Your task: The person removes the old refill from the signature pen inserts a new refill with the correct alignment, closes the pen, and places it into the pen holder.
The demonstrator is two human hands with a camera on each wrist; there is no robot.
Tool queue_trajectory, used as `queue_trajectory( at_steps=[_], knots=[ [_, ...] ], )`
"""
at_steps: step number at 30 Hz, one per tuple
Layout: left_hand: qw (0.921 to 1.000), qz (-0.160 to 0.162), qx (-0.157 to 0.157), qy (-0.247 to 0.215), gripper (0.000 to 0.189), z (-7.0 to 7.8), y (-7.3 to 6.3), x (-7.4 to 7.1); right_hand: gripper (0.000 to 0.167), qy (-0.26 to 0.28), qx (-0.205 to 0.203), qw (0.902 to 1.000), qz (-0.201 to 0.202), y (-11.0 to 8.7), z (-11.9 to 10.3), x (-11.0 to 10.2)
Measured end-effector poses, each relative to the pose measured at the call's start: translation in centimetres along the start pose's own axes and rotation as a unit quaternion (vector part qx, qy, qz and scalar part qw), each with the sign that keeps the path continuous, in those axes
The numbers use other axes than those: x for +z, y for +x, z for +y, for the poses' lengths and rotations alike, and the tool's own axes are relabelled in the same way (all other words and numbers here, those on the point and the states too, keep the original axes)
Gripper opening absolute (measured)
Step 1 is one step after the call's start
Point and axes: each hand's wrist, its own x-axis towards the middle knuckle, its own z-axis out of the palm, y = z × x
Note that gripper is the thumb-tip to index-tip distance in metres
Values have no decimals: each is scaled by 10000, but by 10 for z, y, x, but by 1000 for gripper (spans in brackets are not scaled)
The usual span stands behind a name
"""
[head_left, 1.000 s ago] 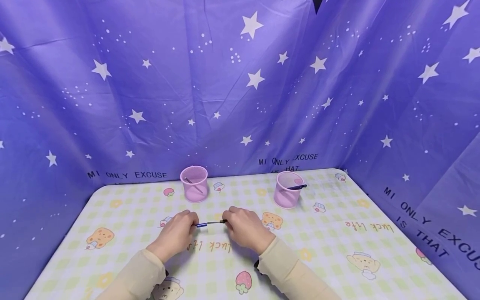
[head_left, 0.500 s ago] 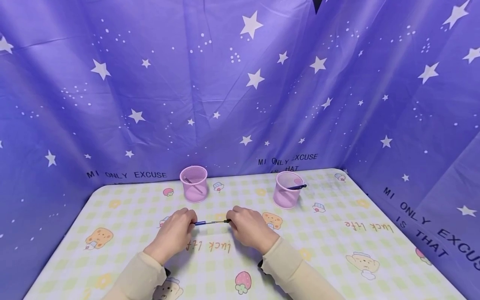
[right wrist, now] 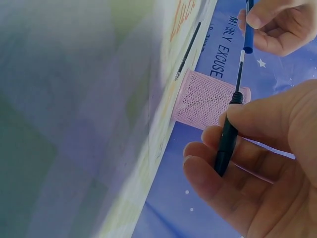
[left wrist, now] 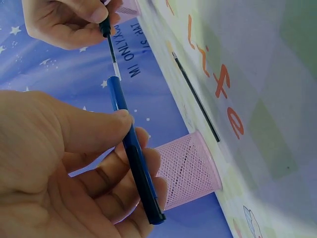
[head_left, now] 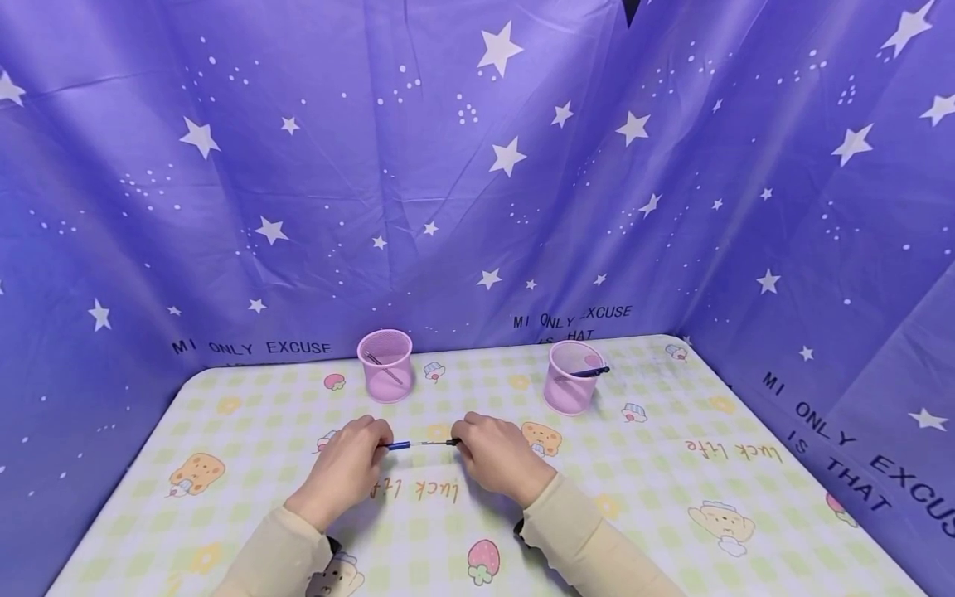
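**Lined up, not yet joined!**

Above the table (head_left: 656, 468), my left hand (head_left: 345, 466) pinches the blue barrel (left wrist: 119, 98); my right hand (head_left: 501, 458) pinches the black grip section (right wrist: 228, 139). Refill (right wrist: 239, 75) meets the barrel's mouth; joining, I'd judge, remains.

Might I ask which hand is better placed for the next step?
Right hand, probably, to insert the refill protruding from the black section it pinches; the refill points at the blue barrel in the left hand.
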Motion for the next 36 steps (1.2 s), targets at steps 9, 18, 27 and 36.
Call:
queue_trajectory(
  at_steps=[9, 18, 27, 36],
  knots=[
    [10000, 48, 20, 29, 18, 3, 1, 1, 7, 41, 34, 10000, 6, -1, 1, -1],
    [10000, 82, -7, -24, 18, 2, 1, 1, 6, 68, 65, 10000, -3, -1, 1, -2],
    [10000, 22, -43, -3, 18, 2, 3, -1, 6, 31, 6, 10000, 17, 0, 1, 0],
    [9999, 88, 26, 47, 17, 1, 5, 1, 6, 46, 62, 10000, 4, -1, 0, -2]
  ],
)
